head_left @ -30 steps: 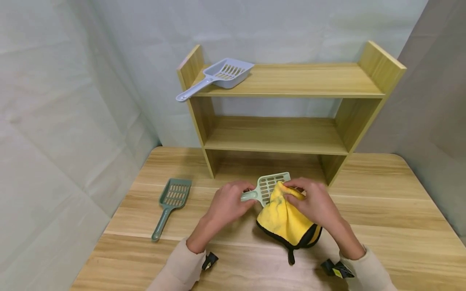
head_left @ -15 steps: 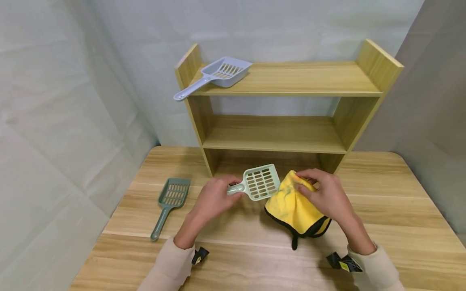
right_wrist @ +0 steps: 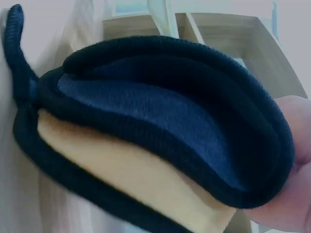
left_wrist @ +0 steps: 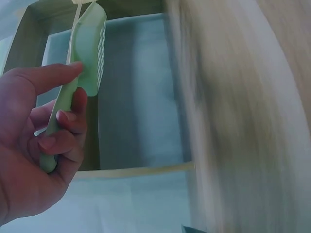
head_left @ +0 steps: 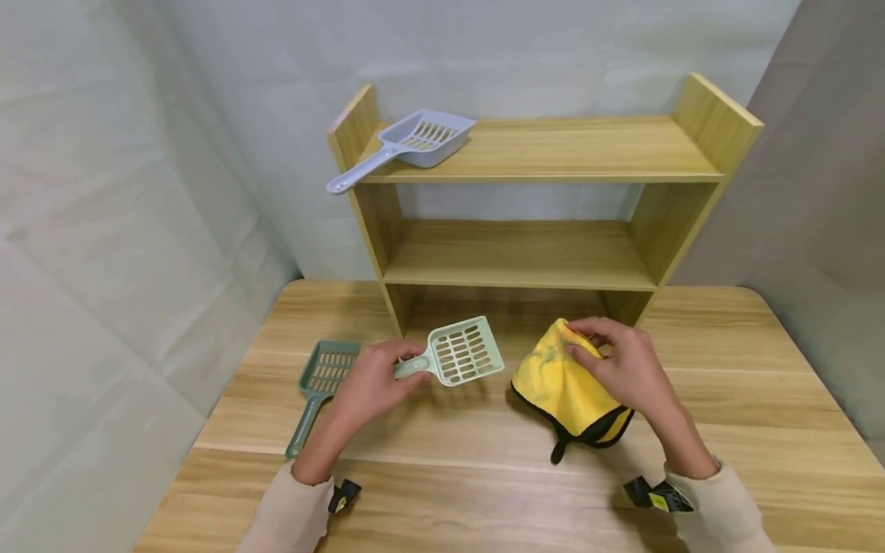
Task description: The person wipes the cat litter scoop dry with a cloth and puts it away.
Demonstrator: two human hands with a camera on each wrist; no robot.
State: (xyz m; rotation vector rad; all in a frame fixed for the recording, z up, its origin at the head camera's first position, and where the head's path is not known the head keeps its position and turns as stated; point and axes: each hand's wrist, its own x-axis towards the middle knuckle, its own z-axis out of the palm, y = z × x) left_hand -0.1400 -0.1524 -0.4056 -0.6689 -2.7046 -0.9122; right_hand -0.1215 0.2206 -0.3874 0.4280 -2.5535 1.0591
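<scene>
My left hand [head_left: 376, 382] grips the handle of a pale green slotted litter scoop [head_left: 462, 352], held above the table with its blade toward the right. In the left wrist view the fingers curl round the scoop's handle [left_wrist: 61, 108]. On the right, my right hand [head_left: 625, 365] pinches the top of a yellow cloth [head_left: 563, 384] with black edging and a small loop. That cloth hangs apart from the scoop. Its dark folded edge [right_wrist: 160, 111] fills much of the right wrist view and hides part of the fingers.
A dark green scoop [head_left: 330, 370] lies on the table [head_left: 484, 491] at left, partly behind my left hand. The wooden shelf [head_left: 525, 276] stands at the back, with a lavender scoop [head_left: 429, 138] on its top board, handle over the front edge.
My left hand has drawn the pale green scoop leftward, away from the cloth that covered part of it. The right hand has shifted slightly right with the cloth.
</scene>
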